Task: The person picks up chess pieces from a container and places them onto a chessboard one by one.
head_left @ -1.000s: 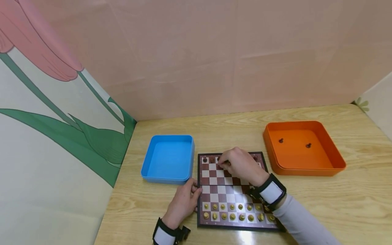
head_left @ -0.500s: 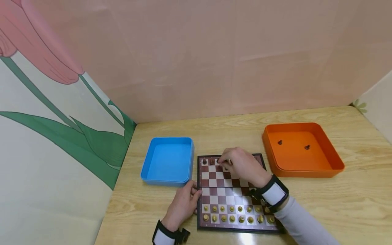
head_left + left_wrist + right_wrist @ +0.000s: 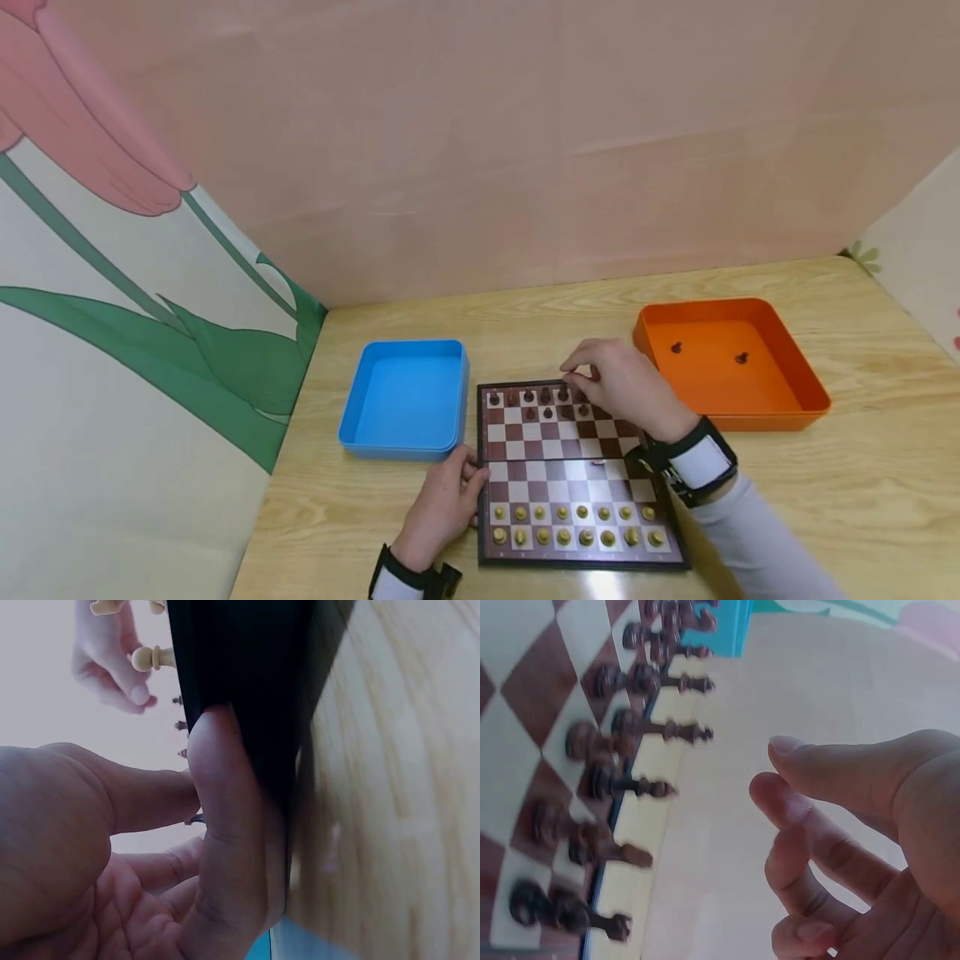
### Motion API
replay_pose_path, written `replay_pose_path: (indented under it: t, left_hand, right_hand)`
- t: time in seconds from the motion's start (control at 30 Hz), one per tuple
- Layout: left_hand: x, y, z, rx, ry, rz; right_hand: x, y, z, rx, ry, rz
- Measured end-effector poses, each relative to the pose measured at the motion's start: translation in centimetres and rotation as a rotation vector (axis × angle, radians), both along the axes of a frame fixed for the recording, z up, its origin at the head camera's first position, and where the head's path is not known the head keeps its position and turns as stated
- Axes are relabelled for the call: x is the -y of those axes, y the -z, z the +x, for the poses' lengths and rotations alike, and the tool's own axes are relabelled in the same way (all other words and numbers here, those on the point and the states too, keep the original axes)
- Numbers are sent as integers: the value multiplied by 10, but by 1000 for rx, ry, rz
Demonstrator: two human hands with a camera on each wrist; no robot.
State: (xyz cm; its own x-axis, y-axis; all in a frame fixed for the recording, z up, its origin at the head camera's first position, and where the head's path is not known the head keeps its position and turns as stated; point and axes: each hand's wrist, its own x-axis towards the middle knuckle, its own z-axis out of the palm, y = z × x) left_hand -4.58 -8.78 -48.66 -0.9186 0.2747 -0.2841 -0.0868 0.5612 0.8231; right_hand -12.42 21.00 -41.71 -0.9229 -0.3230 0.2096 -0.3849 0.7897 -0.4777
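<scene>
A brown-and-white chessboard [image 3: 534, 471] lies on the table in the head view. Two rows of gold-coloured chess pieces [image 3: 563, 537] stand along its near side. Dark chess pieces [image 3: 528, 396] line the far side, partly covered by my right hand [image 3: 628, 385]. That hand hovers over the far right part of the board, thumb and index finger close together with nothing between them, as the right wrist view confirms; dark pieces [image 3: 649, 787] stand to its left there. My left hand [image 3: 442, 504] grips the board's left edge, with finger and thumb on the black rim [image 3: 240, 667].
An orange tray [image 3: 780, 417] at the right has two dark chess pieces [image 3: 742, 357] lying in it. Left of the board sits a blue tray [image 3: 402, 400] with nothing in it. A fabric backdrop [image 3: 480, 167] rises behind the wooden table [image 3: 375, 517].
My right hand has lifted off the dark pieces and moved to the right, uncovering several of them. The left hand stays at the board's edge. The head view has shifted slightly.
</scene>
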Motion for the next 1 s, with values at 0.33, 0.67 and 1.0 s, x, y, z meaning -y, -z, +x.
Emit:
replay_pose_path:
  t: [0.33, 0.67, 1.0]
  left_hand:
    - [1, 1, -1, 1, -1, 12]
    - [1, 1, 0, -16, 0, 8]
    - [1, 3, 0, -12, -4, 14]
  right_hand:
    - [-35, -5, -5, -55, 93, 1]
    - [-77, -3, -9, -56, 217, -42]
    - [-108, 10, -15, -22, 300, 4]
